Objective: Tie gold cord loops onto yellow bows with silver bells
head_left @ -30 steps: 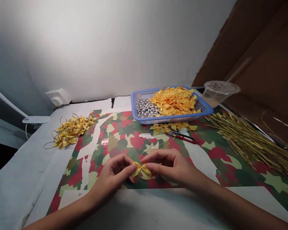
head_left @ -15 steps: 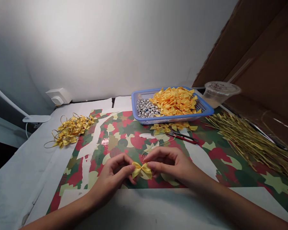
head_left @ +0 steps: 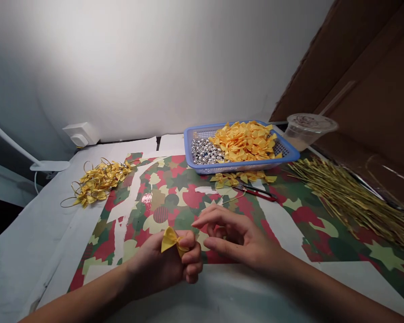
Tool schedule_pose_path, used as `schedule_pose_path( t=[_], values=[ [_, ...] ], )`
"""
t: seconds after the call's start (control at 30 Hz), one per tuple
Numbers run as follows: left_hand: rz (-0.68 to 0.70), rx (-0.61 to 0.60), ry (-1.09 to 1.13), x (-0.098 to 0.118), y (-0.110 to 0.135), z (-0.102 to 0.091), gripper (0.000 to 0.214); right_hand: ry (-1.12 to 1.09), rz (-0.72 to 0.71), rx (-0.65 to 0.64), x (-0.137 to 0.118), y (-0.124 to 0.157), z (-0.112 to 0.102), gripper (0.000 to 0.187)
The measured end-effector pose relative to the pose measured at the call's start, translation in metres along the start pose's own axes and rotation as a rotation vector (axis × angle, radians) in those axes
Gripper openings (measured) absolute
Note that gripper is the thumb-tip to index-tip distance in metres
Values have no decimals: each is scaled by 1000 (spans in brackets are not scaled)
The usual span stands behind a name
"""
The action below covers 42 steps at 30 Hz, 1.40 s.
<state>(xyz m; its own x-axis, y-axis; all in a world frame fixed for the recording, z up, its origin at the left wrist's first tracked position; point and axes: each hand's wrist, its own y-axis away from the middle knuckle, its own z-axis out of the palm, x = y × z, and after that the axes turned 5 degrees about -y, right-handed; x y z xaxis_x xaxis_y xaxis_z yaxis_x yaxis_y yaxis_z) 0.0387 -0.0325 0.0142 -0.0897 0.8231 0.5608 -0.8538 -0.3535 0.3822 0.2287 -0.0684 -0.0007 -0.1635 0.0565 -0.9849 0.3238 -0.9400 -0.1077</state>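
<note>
While the left hand (head_left: 166,269), curled, grasps a small yellow ribbon bow (head_left: 169,239) above the white-covered counter (head_left: 229,294), the right hand (head_left: 237,235), released and loosely curved, hovers just beside the left; a blue rectangular plastic basket (head_left: 202,169) stands beyond.

The bow (head_left: 169,239) in my left hand (head_left: 164,268) was plain yellow, and my sheet (head_left: 183,224) was patterned in red, dark green, olive and cream, with star shapes (head_left: 387,255) and a striped maroon circle (head_left: 160,215) among them. On the far side, my basket (head_left: 242,166) was lavender blue, its beads (head_left: 205,153) bright silver and its ribbon heap (head_left: 247,142) orange-yellow. At the right, thin strands (head_left: 350,197) were olive-gold and the cardboard (head_left: 366,58) brown.
</note>
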Motion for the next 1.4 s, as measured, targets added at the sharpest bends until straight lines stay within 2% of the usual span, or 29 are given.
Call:
schedule_pose_path(
  t=[0.1,0.2,0.3,0.57,0.7,0.87,1.0,1.07,1.17,1.33,1.4],
  values=[
    [4,-72,7,-2,0,0,20,7,0,-20,0,1,1,23],
    [14,-74,-25,-4,-1,0,13,17,9,-32,-1,3,1,21],
    [13,-36,-31,-6,-3,-2,7,18,-1,-42,-4,4,3,17],
    [-34,48,-149,-8,-7,-2,15,76,-54,-69,-4,6,12,13],
    [-44,105,-247,-7,-5,5,6,62,3,-12,1,4,18,9],
    [-48,139,-285,-6,-2,8,17,-17,74,-30,-1,2,18,15],
    [-45,147,-482,2,5,10,17,-170,143,-78,-3,3,14,20],
    [-18,243,-679,9,10,12,16,-266,193,-89,-4,3,11,22],
    [91,377,-918,15,15,12,29,-285,238,-68,-3,3,8,24],
    [187,281,-1113,16,15,11,33,-227,251,-62,-3,-1,6,27],
    [212,285,-1160,15,14,11,31,-147,224,-34,-4,-2,1,27]
  ],
)
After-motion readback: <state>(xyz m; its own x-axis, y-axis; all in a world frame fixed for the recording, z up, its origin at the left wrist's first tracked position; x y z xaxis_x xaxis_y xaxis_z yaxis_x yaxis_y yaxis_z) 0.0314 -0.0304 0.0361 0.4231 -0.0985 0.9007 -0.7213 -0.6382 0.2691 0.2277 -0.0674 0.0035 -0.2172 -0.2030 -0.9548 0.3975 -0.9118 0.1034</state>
